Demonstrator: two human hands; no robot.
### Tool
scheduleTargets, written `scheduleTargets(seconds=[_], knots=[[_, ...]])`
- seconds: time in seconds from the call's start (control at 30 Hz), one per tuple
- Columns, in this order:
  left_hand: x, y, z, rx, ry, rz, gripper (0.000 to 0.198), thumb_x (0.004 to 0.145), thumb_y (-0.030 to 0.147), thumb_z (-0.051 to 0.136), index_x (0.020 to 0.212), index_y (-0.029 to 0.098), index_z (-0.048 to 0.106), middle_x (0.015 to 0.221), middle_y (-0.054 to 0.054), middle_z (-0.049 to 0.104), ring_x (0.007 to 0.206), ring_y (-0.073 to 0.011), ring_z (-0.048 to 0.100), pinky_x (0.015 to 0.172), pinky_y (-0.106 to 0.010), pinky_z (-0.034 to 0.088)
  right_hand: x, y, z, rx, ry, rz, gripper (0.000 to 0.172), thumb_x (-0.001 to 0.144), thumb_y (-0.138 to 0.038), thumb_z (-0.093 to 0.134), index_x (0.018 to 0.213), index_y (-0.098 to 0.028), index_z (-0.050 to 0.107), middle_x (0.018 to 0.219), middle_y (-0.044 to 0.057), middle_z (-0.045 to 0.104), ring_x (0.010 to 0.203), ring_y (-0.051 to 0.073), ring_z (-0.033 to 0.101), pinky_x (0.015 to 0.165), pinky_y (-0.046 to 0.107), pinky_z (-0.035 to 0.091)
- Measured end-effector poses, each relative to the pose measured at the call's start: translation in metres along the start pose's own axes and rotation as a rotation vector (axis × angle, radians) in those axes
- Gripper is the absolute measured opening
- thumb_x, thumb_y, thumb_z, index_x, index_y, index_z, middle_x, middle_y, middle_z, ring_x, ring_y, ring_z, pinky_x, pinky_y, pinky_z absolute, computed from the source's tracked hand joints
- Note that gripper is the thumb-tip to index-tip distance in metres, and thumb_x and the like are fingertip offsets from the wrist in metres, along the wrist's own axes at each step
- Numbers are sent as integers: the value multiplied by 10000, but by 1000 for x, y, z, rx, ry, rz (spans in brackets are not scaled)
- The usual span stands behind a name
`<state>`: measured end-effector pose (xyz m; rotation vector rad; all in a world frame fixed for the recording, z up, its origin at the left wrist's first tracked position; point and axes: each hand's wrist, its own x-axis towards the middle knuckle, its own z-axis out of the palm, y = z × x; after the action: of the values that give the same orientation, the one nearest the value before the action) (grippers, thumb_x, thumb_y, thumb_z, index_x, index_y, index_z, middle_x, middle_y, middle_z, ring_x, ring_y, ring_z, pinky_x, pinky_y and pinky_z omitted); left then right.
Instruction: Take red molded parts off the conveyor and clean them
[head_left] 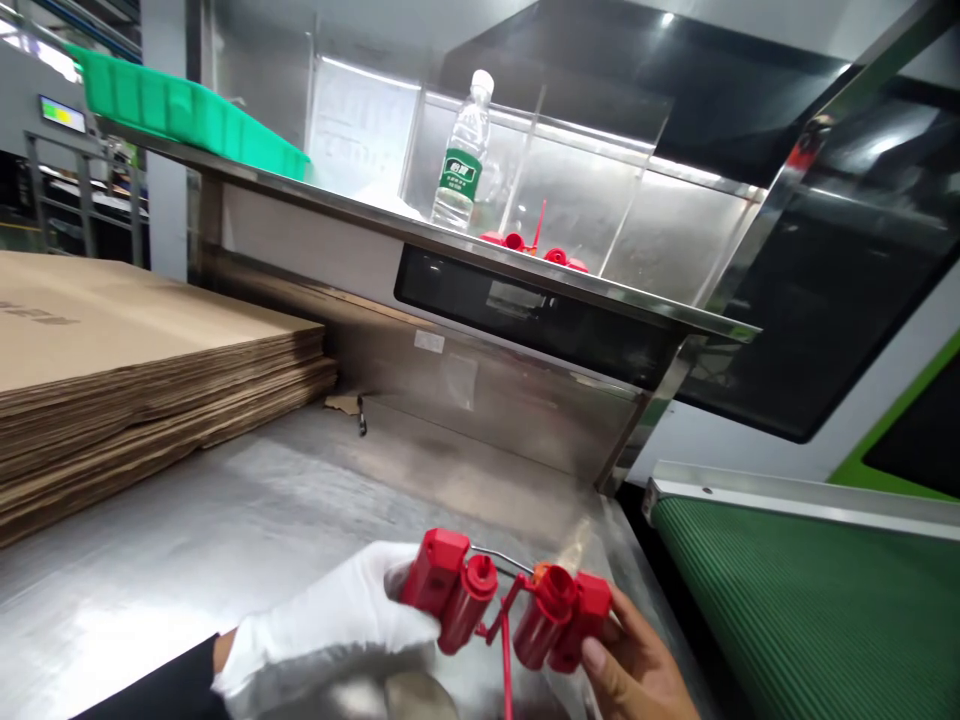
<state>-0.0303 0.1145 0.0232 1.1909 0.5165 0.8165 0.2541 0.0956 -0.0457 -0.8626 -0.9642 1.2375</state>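
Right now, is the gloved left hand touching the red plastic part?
Touching. The head view shows the left hand with its gloved fingers wrapped against the left end of the red plastic part.

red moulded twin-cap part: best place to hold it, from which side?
Grip the red moulded part by its two blocky outer ends, one from each side, as the gloved left hand and bare right hand do now. The thin runner between the caps looks too slender to grip.
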Motion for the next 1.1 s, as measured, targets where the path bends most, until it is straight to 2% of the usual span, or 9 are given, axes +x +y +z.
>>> scheduleTargets(seconds=[0.07,0.23,0.37,0.43,0.57,0.73,0.87,1.0,1.1], knots=[[6,-7,-5,154,33,2,72,759,181,697,829,170,713,821,-12,693,803,-201,596,759,-308,449,-4,-3,1,-66,-19,-26,520,639,-410,972,1102,-284,771,1118,114,761,1060,342,706,909,474,589],[11,-22,-15,169,93,-13,116,777,276,777,819,182,723,865,-40,710,825,-208,606,762,-303,473,-14,-9,6,-205,1,-99,488,704,-388,935,1153,-293,769,1269,92,711,1289,331,590,1155,465,417],[10,-20,-16,184,75,22,78,867,250,717,849,175,725,864,-45,705,858,-203,614,835,-301,475,-19,-8,10,-186,-49,-90,678,781,-407,874,1396,-289,613,1419,95,614,1368,329,519,1205,494,328],[9,-15,-14,92,52,21,96,851,249,742,921,185,730,923,-56,722,862,-207,622,838,-321,499,-22,-5,13,-163,-77,-100,703,802,-413,855,1434,-298,571,1443,91,593,1408,321,475,1202,481,336],[6,-13,-9,-70,79,39,92,810,238,798,877,196,752,942,-47,747,805,-184,634,769,-289,532,-24,-4,18,-124,-94,-103,602,819,-395,845,1374,-302,628,1460,89,580,1414,303,471,1185,447,375],[8,-37,-24,-257,94,-1,247,882,186,728,1104,285,766,1002,-10,773,905,-201,713,889,-341,565,-23,-10,22,-75,-132,-145,670,794,-379,870,1402,-305,598,1502,95,536,1409,298,476,1180,451,381],[10,-46,-30,-297,89,-57,275,978,195,593,1209,254,730,1114,-71,770,955,-230,714,896,-435,579,-21,-9,22,-46,-165,-139,692,820,-401,855,1440,-303,564,1452,117,583,1342,309,548,1136,472,435],[7,-42,-26,-276,115,-121,206,980,223,606,1118,199,758,1015,-89,773,884,-198,706,850,-398,596,-18,-7,19,1,-203,-146,592,869,-366,819,1413,-332,590,1428,96,608,1316,284,575,1107,444,473],[5,-43,-27,-288,127,-147,233,981,250,606,1150,187,753,1058,-106,755,934,-210,700,882,-398,603,-15,-5,16,40,-267,-172,578,906,-355,782,1440,-326,562,1450,97,589,1314,285,575,1040,417,518]])
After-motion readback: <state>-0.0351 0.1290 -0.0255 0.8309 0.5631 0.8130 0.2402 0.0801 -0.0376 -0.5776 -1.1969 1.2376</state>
